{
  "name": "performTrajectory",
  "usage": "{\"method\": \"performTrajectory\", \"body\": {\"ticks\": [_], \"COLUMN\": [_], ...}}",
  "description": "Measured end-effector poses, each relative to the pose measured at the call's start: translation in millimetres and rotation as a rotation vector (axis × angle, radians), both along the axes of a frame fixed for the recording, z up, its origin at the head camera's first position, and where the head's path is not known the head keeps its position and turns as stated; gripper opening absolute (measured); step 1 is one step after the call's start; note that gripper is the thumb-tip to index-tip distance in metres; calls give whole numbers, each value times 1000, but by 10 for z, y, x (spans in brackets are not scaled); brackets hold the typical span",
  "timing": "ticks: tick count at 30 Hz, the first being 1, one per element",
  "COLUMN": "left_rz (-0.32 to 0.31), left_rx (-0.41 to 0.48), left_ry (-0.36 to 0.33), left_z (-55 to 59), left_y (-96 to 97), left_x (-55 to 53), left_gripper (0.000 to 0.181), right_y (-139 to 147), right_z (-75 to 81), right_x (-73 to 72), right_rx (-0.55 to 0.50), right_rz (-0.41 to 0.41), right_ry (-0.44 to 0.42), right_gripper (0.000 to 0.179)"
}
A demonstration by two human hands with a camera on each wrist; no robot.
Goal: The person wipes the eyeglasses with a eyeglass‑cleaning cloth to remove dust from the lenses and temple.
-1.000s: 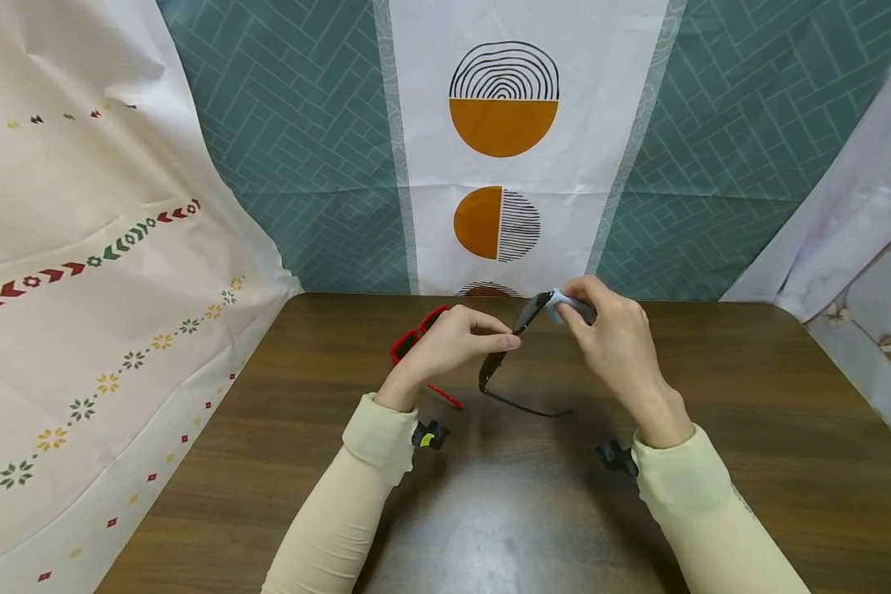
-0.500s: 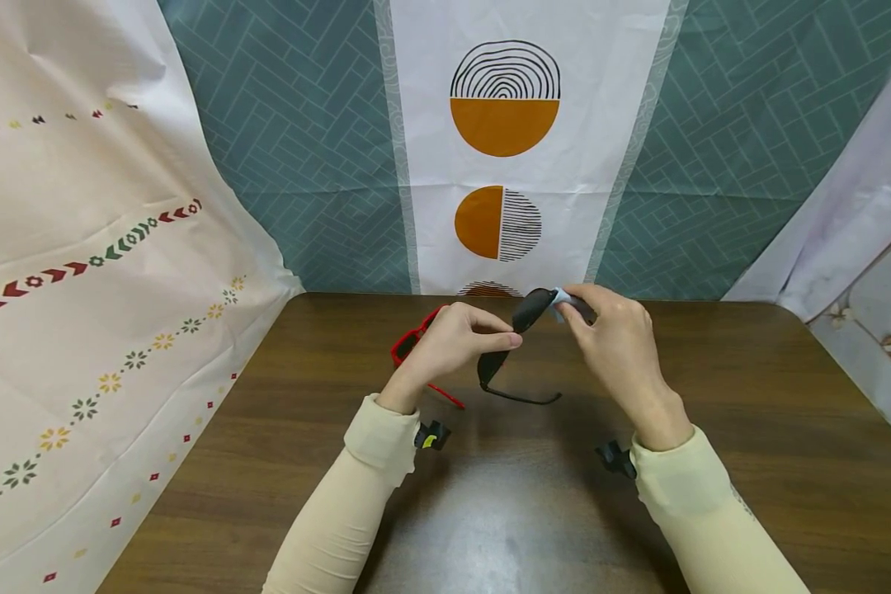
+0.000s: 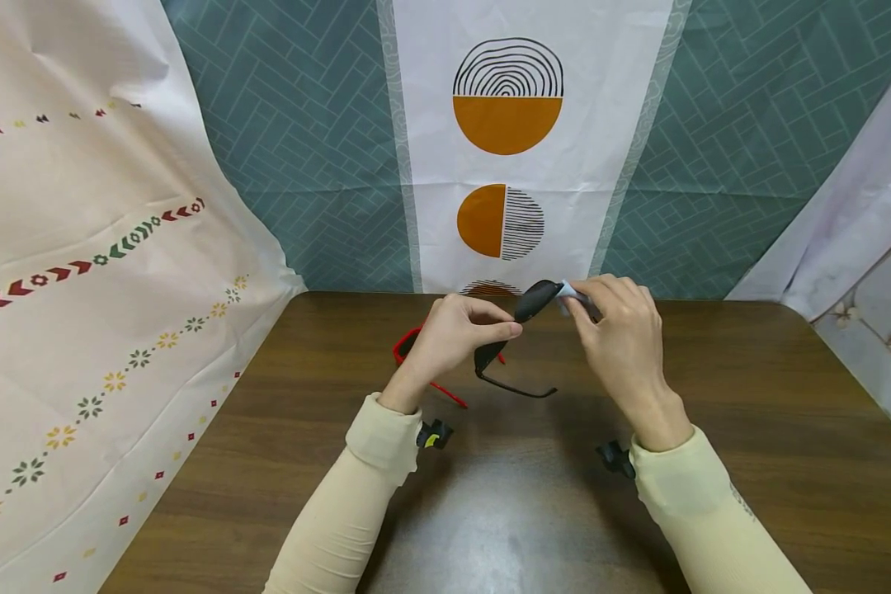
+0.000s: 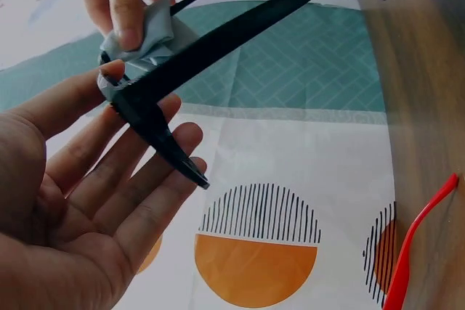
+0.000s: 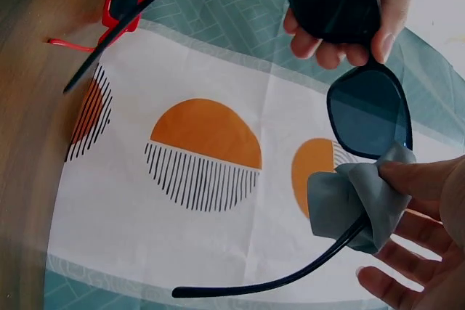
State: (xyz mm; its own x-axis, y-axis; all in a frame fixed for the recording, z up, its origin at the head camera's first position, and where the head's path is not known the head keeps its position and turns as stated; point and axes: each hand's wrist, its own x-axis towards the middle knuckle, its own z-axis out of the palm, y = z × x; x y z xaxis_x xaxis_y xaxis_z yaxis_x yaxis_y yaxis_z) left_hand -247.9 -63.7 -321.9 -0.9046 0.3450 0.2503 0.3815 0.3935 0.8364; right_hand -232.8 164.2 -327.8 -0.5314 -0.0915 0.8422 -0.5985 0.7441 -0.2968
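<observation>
Black sunglasses (image 3: pixel 538 301) are held up over the table, lenses slanting and both temples unfolded. My left hand (image 3: pixel 460 334) pinches them at the bridge between thumb and fingers. At the other end, my right hand (image 3: pixel 619 346) grips a light blue-grey cloth (image 5: pixel 363 194) folded round the hinge and the start of one temple. In the right wrist view the cloth's edge meets the lower corner of the nearer dark lens (image 5: pixel 367 110). The free temple (image 4: pixel 225 41) stretches across the left wrist view.
Red-framed sunglasses (image 3: pixel 407 342) lie on the brown wooden table (image 3: pixel 289 462), partly hidden behind my left hand. A patterned cloth hanging (image 3: pixel 508 124) stands at the table's back edge. Pale patterned fabric (image 3: pixel 119 272) borders the left side.
The black sunglasses have turned, so their lenses show more broadly, and they have risen slightly. Both hands moved up a little with them, keeping their holds on sunglasses and cloth.
</observation>
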Motion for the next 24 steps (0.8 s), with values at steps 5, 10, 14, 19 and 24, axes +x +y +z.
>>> {"method": "performTrajectory", "body": {"ticks": [5,10,14,19,24], "left_rz": [-5,-4,0,-8,-45], "left_rx": [17,13,24,64,81], "left_ry": [3,33,37,12,-41], "left_z": [3,0,-1,9,11], "left_y": [2,-2,-15,-44,-61], "left_x": [7,9,2,-5,-18], "left_gripper": [11,11,11,13,16], "right_y": [-3,-3,5,22,35], "right_z": [-7,-15,-20,-16,-9], "right_x": [-5,-9,-15,-27,-36], "right_rx": [19,17,16,23,39], "right_rz": [-11,-7,-5,-10,-16], "right_ry": [28,38,29,12,10], "right_gripper": [16,16,16,16,16]}}
